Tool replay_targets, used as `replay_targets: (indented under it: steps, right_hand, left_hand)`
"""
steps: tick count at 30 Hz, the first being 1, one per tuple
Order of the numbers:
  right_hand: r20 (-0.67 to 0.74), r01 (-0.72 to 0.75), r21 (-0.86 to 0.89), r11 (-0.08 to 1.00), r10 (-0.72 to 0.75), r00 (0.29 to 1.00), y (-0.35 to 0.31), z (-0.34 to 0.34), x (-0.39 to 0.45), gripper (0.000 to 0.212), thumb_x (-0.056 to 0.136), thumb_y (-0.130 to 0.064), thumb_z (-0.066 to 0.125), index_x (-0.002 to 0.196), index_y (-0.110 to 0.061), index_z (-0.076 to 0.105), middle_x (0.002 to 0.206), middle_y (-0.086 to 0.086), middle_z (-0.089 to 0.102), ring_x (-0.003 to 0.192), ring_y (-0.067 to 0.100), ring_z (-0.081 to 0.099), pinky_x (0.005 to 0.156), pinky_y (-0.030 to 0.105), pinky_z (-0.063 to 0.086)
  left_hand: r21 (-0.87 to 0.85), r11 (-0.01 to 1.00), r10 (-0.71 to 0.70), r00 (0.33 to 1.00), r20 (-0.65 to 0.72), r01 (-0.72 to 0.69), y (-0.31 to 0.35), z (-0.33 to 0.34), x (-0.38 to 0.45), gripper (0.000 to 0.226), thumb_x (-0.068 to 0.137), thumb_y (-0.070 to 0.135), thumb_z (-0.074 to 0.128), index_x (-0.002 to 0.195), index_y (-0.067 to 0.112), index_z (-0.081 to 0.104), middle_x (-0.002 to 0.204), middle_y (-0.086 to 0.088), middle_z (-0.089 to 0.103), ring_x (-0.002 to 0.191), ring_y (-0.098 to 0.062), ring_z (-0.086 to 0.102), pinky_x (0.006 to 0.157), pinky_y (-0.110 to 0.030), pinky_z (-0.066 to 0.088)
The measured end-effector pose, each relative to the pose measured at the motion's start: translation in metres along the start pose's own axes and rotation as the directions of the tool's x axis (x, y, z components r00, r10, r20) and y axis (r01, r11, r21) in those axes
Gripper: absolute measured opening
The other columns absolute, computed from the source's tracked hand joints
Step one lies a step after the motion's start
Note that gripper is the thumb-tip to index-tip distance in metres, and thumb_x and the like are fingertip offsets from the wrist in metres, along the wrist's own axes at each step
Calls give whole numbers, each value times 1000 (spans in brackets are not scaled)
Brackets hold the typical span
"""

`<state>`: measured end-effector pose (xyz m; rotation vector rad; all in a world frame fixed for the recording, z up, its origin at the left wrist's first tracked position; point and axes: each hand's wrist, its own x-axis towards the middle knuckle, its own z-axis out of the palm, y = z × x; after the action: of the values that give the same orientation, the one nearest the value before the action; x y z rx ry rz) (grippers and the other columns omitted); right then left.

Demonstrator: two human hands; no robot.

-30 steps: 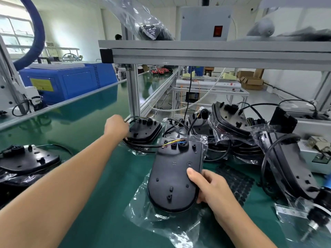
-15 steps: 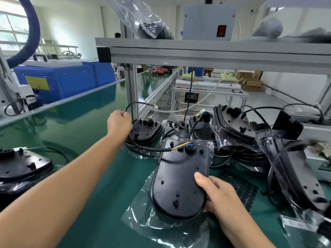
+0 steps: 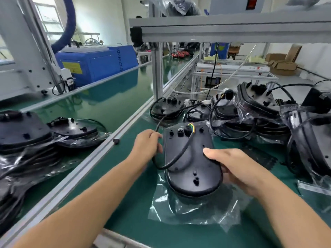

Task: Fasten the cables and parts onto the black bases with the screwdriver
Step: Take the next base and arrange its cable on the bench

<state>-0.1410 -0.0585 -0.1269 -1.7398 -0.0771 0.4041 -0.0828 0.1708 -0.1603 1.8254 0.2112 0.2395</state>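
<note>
We see two hands and one black base held between them. Our left hand is curled round one black cable, which loops from that hand across the top of the base. Our right hand grips the right side of the base, with the thumb lying on top and the fingers curled under the edge.

The base sits near the middle of the green surface, just above one clear plastic bag that lies flat under it. The left hand is touching the base's left side, and the right hand is on its right side.

The base is black and shiny. It is long, with a round end close to us and a flatter end far from us. Small bumps and holes dot its top. At the far end, yellow and green wires go into a round plug.

More black bases with cables are stacked in a pile at the far right of the surface; we cannot count them well. Another pile in bags lies at the left edge.
</note>
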Motion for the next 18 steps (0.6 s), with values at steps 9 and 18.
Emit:
replay_targets:
  steps: [9,18]
  right_hand:
    - [-157,-142,-4,990,140,978,27,-18,-27,62,48,-60,78,73,-4,73,58,3,59,45,15,48,44,22,47]
    - [-199,-203,-69,977,186,962,39,-32,-46,73,24,-77,83,72,-23,80,50,0,52,41,18,50,49,27,51]
  left_hand:
    - [63,998,-39,993,116,32,-2,18,-31,18,91,17,44,88,12,61,53,1,67,36,-7,45,36,-19,37]
    - [231,972,-75,988,138,42,-2,18,-34,30,84,22,48,89,-3,63,63,0,70,30,-8,48,42,-15,39]
